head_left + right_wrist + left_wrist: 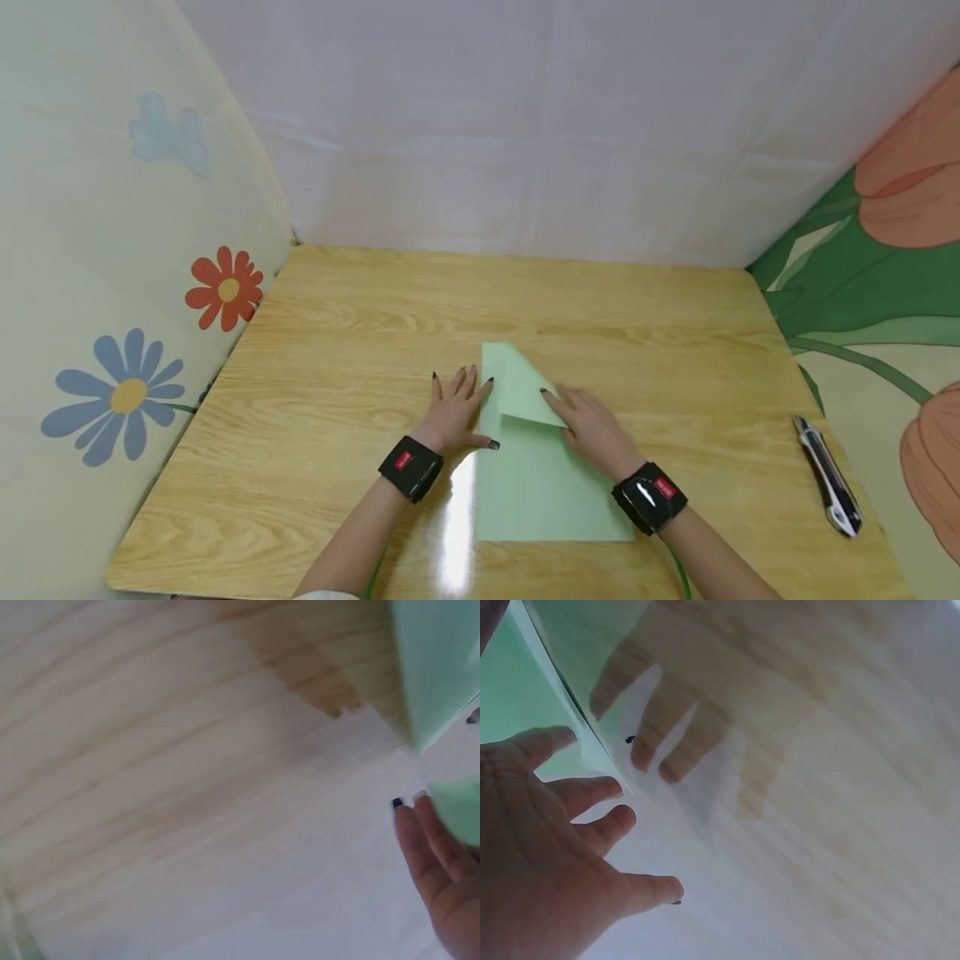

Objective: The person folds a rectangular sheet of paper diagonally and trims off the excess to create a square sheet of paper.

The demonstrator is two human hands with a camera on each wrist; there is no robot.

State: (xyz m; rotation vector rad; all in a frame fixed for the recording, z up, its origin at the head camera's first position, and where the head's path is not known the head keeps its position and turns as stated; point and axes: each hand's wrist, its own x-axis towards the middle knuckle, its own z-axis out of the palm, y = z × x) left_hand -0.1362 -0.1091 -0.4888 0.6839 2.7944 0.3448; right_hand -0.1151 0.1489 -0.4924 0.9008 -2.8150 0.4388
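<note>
A light green sheet of paper (547, 492) lies on the table, its upper right part folded over into a slanting flap (528, 387). The flap's lower edge stands slightly raised. My left hand (452, 414) rests at the sheet's left edge with fingers spread, two of its tips over the paper. In the left wrist view, that hand (547, 840) shows straight, separated fingers beside the paper edge. My right hand (596, 429) touches the slanting fold at the right, one straight finger lying on the flap. Extended fingers of the right hand (439, 870) appear beside the paper in the right wrist view.
A utility knife (827, 475) lies near the right edge of the wood-grain table (337, 350). A white cloth (480, 125) hangs behind the table. Flower-patterned cloths stand at the left and right. Black bands with green cables circle both wrists.
</note>
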